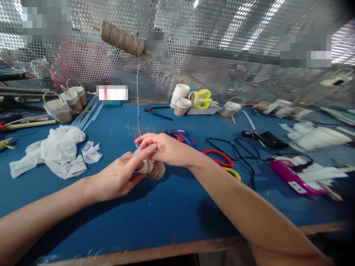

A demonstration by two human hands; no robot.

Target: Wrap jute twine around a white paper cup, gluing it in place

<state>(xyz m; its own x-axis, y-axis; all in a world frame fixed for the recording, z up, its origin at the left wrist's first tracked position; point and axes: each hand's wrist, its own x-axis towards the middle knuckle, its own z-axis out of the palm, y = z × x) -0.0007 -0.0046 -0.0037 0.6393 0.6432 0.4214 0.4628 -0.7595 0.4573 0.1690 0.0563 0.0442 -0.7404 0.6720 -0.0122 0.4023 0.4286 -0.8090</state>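
Note:
My left hand [118, 177] is wrapped round a small paper cup [155, 170] that lies tilted on its side, its lower part covered in brown twine. Over the cup's top reaches my right hand [168, 148], its fingertips closed at the strand of twine [138, 99] where it meets the cup. That strand runs up to a twine spool [120, 38] hung on a rod at the mesh panel. The fingers hide most of the cup's white part and the exact pinch point.
White lace [55, 149] lies to the left, near finished handled cups [58, 109]. Behind my right hand sits a blue glue gun [180, 135]. Pliers [159, 111], yellow-handled scissors [203, 99], black cables [238, 157] and a purple power strip [295, 177] are on the blue table [155, 225].

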